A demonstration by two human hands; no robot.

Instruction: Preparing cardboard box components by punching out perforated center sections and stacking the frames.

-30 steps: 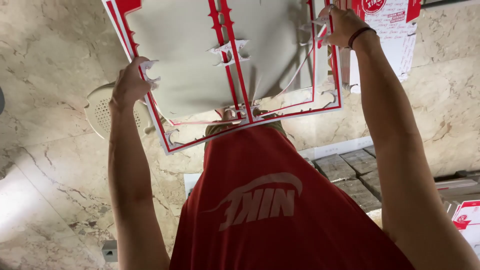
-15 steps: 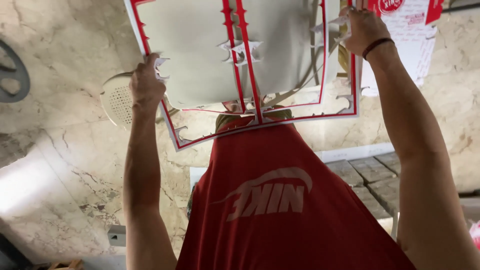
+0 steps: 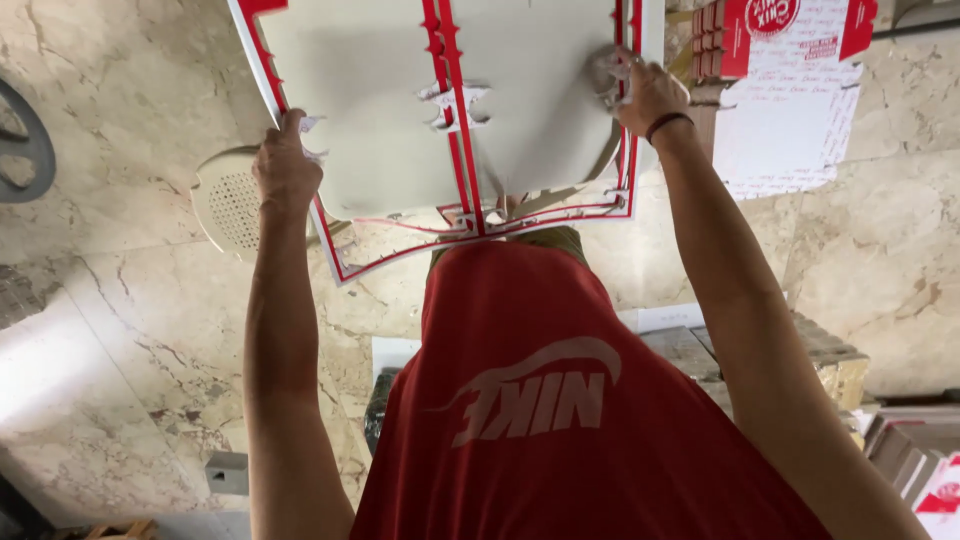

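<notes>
Nearest the camera, a red shirt (image 3: 560, 400) filled the lower middle of the view, with both bare forearms reaching away from it over a marble floor (image 3: 120, 330). A small grey block (image 3: 227, 472) lay on the floor low at the left, and stacks of flat cardboard (image 3: 830, 350) sat at the right edge, close beside the right arm.

Farther out, the left hand (image 3: 285, 170) gripped the left edge of a flat cardboard box blank (image 3: 400, 110), its fingers curled over the rim and the thumb pointing up along it. The right hand (image 3: 648, 95), with a dark band at the wrist, was closed on the blank's right edge, fingers pinching the card near a cut tab. The blank was held up between the two hands, well clear of the floor, its pale inner face toward the camera, with red borders and a red double line down its middle. Its lower edge hid the part of the body just above the shirt.

Behind the blank, a round cream perforated object (image 3: 228, 205) lay partly hidden by the blank's left corner and the left hand. Farthest off, another red and white printed box blank (image 3: 790, 90) lay at the upper right, just beyond the right hand. A dark curved object (image 3: 25, 140) showed at the left edge.
</notes>
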